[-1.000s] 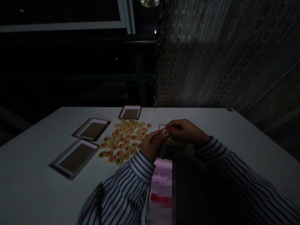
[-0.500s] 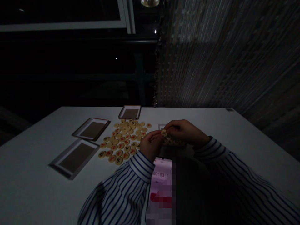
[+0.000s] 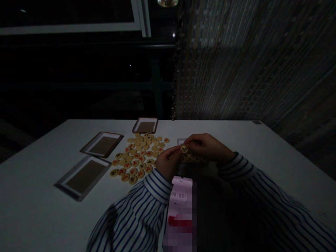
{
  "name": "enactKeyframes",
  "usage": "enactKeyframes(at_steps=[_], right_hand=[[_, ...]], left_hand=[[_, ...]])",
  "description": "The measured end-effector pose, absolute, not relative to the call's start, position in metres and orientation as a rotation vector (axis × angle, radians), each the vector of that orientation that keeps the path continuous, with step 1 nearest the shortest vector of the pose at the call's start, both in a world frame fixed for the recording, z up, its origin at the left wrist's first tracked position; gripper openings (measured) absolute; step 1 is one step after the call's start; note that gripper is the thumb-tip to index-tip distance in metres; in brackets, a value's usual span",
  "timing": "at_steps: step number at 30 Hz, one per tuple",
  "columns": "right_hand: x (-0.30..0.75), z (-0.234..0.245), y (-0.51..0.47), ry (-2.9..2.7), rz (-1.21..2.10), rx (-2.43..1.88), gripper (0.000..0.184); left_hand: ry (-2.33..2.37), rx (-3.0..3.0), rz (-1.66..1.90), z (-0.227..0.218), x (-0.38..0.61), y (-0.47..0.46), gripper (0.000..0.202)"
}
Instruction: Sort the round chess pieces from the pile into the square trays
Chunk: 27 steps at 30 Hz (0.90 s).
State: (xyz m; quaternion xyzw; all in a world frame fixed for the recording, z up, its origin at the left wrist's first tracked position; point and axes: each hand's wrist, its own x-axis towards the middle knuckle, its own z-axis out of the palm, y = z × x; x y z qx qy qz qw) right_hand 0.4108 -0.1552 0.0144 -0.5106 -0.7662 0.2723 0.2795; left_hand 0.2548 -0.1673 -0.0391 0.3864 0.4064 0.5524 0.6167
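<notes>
A round wooden Chinese chess piece [image 3: 184,149] with a black character is held up between my two hands. My left hand [image 3: 168,161] pinches it from the left, and the fingertips of my right hand [image 3: 207,147] grip its upper right edge. Just below and behind my hands sits a shallow box [image 3: 181,141] with several pieces in it, partly hidden by my fingers. To the left spreads a pile of chess pieces [image 3: 141,150], some with red characters, some with black, others showing plain faces.
Three shallow open trays stand around the pile: one at the back [image 3: 146,126], another at the left [image 3: 103,144], and a larger one nearer me [image 3: 85,176]. A lit phone [image 3: 180,203] with a timer lies below my hands on the white table [image 3: 39,196]. Bead strings hang behind.
The chess piece has turned slightly between my fingertips, so its character sits at a different angle. Both hands stay in almost the same place.
</notes>
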Motion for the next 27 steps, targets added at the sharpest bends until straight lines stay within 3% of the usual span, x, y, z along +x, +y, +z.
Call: enactKeyframes(at_steps=[10,19,27], right_hand=[[0.4112,0.0147,-0.155,-2.09,0.72,-1.33,0.019],[0.4111,0.0126,-0.1534,-2.075,0.732,-1.349,0.02],[0.4112,0.0142,-0.1556,-2.205,0.638,-1.337,0.023]], left_hand=[[0.939,0.907,1.27,-0.0347,0.2541,-0.168,0.021],[0.914,0.803,1.241,-0.041,0.2562,-0.1658,0.035],[0.957,0.867,1.285,-0.0346,0.2538,-0.1664,0.026]])
